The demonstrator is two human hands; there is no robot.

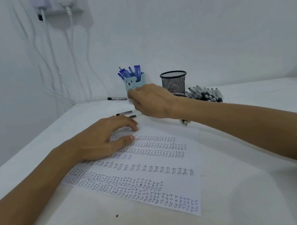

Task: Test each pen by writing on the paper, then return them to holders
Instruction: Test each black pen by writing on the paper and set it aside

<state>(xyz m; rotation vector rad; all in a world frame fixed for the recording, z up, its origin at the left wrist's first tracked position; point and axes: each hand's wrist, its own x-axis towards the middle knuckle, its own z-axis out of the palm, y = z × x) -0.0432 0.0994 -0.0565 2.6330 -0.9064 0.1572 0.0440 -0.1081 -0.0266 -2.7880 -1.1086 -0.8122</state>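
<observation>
The right hand (149,100) curls at centre frame, just in front of the bear-faced holder (129,83) of blue pens; whether it pinches a pen I cannot tell. A clumsy reach could tip that holder. The left hand (105,138), fingers spread, pins the paper (153,179) below.

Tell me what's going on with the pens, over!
Left hand flat on paper. Right hand by bear holder, grip unclear. Black pens loose on table.

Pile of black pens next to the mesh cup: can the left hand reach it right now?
Probably not easily. The left hand rests on the paper, and the right hand and its arm lie across the way to the pile of black pens.
</observation>
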